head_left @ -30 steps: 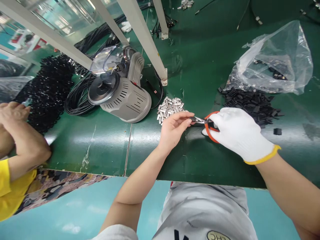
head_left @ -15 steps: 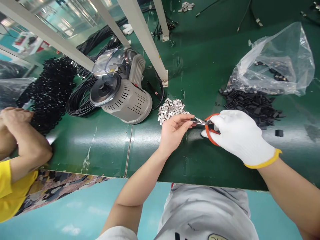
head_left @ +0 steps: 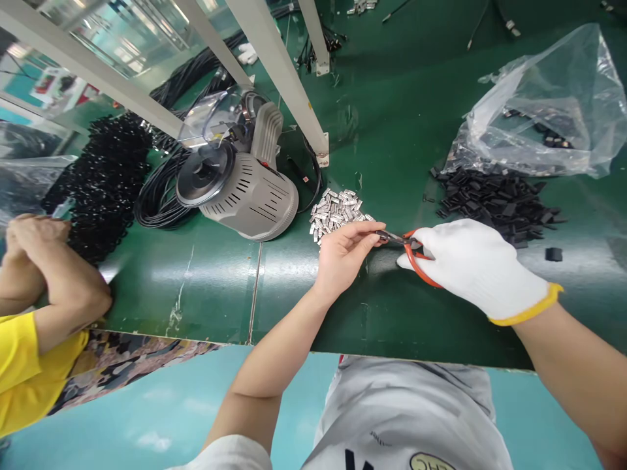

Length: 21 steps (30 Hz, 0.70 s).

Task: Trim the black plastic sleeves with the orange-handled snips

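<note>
My right hand (head_left: pixel 477 267), in a white glove with a yellow cuff, grips red-handled pliers (head_left: pixel 416 260) over the green table (head_left: pixel 210 274). The pliers' metal jaws point left and meet the fingertips of my bare left hand (head_left: pixel 345 251). That hand pinches a small part at the jaws; the part is too small to name. Just behind my left hand lies a pile of small silver metal pieces (head_left: pixel 336 210). A heap of small black plastic pieces (head_left: pixel 494 196) lies behind my right hand.
A grey round machine (head_left: pixel 242 186) stands at centre left beside coiled black cables (head_left: pixel 159 192). A clear plastic bag (head_left: pixel 543 117) lies at the back right. White frame posts (head_left: pixel 287 78) slant down onto the table. Another person's clasped hands (head_left: pixel 34 251) rest at the left.
Both hands stay joined at the pliers' jaws, having shifted only slightly right. The other person's hands have barely moved.
</note>
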Tool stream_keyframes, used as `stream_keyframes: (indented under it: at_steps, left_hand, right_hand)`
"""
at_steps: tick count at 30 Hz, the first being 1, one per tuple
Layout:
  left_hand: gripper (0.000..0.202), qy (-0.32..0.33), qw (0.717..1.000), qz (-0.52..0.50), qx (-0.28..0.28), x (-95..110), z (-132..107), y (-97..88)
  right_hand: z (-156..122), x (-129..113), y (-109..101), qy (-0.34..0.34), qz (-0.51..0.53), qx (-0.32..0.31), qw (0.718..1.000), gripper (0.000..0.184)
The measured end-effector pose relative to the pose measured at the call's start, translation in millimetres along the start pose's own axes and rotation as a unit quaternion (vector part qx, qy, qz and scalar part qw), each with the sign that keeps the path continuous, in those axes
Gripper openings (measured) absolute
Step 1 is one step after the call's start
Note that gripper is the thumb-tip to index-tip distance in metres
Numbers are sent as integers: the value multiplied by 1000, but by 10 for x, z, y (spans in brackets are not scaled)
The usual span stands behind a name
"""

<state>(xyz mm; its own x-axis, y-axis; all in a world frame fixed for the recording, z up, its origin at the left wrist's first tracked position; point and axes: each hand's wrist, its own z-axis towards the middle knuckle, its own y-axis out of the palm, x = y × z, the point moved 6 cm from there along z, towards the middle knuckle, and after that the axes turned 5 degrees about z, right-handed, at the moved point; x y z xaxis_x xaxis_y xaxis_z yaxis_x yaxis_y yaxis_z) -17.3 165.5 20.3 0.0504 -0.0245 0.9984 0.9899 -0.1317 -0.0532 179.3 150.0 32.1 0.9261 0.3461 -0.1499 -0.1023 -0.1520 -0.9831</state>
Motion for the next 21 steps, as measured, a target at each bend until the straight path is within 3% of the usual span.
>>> stream_keyframes:
  at_steps: [7, 21]
  left_hand:
    - [22, -3, 1000, -11, -3, -62, 22, -7]
    - [22, -30, 998, -47, 0, -77, 19, -16]
  right_hand:
    - [-1, 37, 83, 22, -12, -42, 999, 65]
    - [-5, -57, -16, -11, -31, 41, 999, 68]
